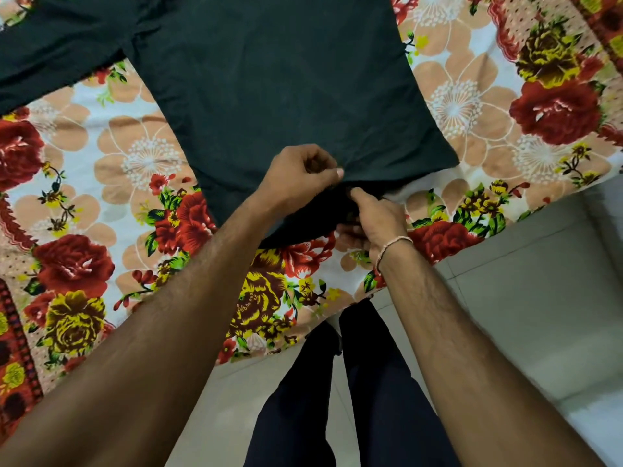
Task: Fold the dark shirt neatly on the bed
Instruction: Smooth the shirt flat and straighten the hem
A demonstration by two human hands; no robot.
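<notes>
The dark shirt (276, 82) lies spread flat on the floral bedsheet (101, 183), its body running from the top of the view down to the near edge of the bed, one sleeve stretching off to the upper left. My left hand (300, 176) pinches the cloth at the shirt's near hem, thumb and fingers closed on a fold. Just below and to the right, my right hand (371, 220) grips a bunched part of the same hem, lifted slightly off the sheet. A thread bracelet sits on the right wrist.
The bed's near edge runs diagonally from lower left to right middle. Beyond it lies a pale tiled floor (526, 315). My legs in dark trousers (337, 399) stand against the bed edge.
</notes>
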